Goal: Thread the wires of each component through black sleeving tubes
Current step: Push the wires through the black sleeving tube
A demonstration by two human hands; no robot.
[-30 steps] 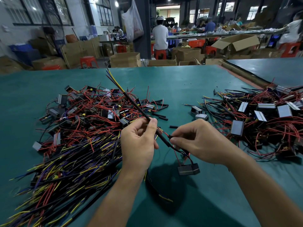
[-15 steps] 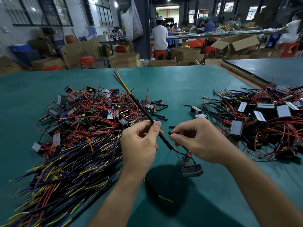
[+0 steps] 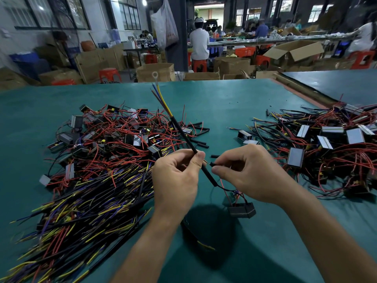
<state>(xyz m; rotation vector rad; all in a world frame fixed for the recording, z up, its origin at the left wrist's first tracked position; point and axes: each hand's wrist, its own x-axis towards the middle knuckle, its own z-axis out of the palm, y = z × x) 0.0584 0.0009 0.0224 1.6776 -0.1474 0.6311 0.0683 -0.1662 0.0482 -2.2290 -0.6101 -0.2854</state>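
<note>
My left hand (image 3: 175,175) pinches a long black sleeving tube (image 3: 183,135) that slants up and away. Yellow, blue and brown wires (image 3: 160,99) stick out of its far end, one tipped with a ring terminal (image 3: 155,74). My right hand (image 3: 247,172) pinches a short black tube piece (image 3: 213,164) just right of the left thumb. Below the hands a small black component (image 3: 241,209) hangs on thin red and black leads that run from the long tube's lower end.
A heap of components with red wires and sleeved bundles (image 3: 98,164) covers the green table (image 3: 220,103) on the left. Another heap (image 3: 318,148) lies on the right. Loose short tubes (image 3: 201,142) lie between them. Cardboard boxes and seated people are beyond the table.
The long tube has slid down the wires, so more yellow, blue and brown wire now shows at its far end. The hanging component has shifted slightly right. The hands stay close together.
</note>
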